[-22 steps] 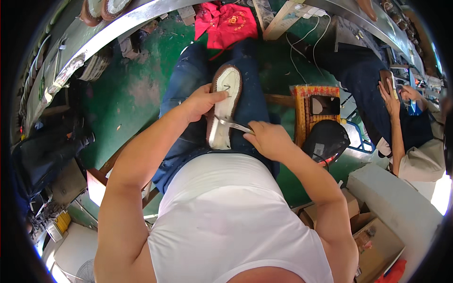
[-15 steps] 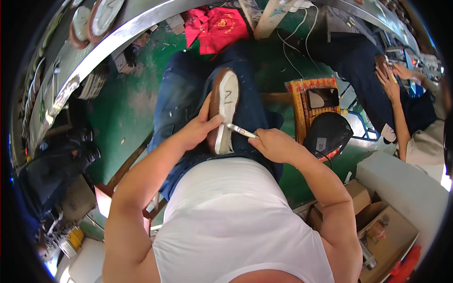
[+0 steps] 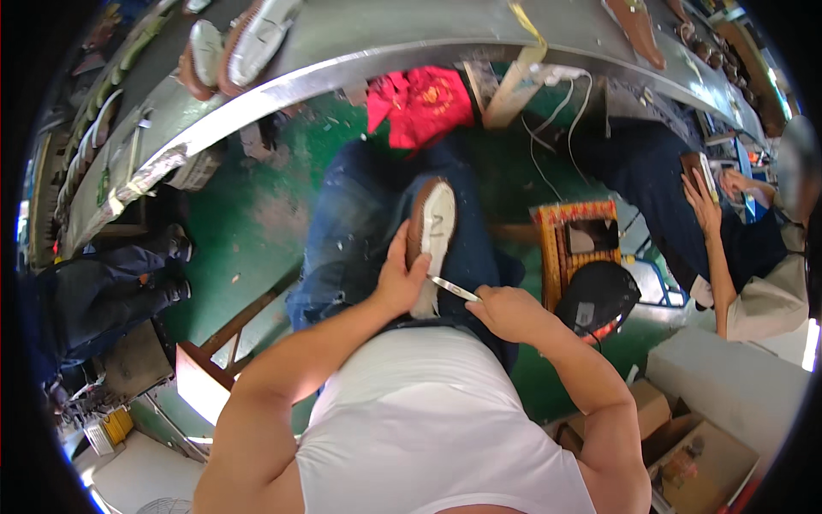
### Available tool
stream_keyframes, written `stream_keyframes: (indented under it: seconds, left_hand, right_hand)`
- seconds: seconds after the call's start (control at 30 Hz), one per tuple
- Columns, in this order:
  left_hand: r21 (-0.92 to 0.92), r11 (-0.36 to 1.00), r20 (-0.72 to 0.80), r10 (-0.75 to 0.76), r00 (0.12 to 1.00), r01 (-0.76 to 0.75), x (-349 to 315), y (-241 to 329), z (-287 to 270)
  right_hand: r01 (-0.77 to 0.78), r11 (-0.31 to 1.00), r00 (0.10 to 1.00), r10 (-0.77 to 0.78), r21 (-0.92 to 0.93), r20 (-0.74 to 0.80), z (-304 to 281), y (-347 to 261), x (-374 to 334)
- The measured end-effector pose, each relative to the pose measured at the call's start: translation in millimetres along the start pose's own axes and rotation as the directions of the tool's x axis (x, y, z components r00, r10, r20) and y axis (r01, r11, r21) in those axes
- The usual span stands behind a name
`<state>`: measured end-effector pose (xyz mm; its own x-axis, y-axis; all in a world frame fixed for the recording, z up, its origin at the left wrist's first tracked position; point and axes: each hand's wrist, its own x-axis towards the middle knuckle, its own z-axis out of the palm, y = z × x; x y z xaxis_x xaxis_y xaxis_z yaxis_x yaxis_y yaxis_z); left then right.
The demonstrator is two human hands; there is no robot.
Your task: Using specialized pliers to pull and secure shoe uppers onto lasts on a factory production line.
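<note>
A firm grip on each side

Your left hand (image 3: 401,276) clamps the shoe (image 3: 437,223), thumb and fingers around its nine-o'clock side, above your blue trousers (image 3: 342,227). At four o'clock, your right hand's (image 3: 511,313) fingers close around a metal tool (image 3: 454,289).

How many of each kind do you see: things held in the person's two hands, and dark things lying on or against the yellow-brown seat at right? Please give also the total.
Shoe in the left hand: 1
Metal hand tool in the right hand: 1
Smartphone at the seat: 1
Black cap, as it appears, at the seat: 1
Total: 4
</note>
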<state>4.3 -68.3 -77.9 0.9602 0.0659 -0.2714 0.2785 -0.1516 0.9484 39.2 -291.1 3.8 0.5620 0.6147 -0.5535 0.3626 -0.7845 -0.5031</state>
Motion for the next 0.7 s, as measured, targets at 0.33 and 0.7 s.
stream_keyframes:
  seconds: [0.33, 0.7]
  left_hand:
    - [0.160, 0.984, 0.173, -0.104, 0.979, 0.076, -27.5, -16.0, -8.2]
    - [0.122, 0.991, 0.204, -0.074, 0.976, 0.050, -11.8, -6.1, -41.8]
  right_hand:
    - [-0.202, 0.896, 0.930, 0.048, 0.396, 0.365, -33.4, 23.3, 10.8]
    - [0.114, 0.946, 0.987, -0.074, 0.302, -0.140, 4.5, 13.2, 41.0]
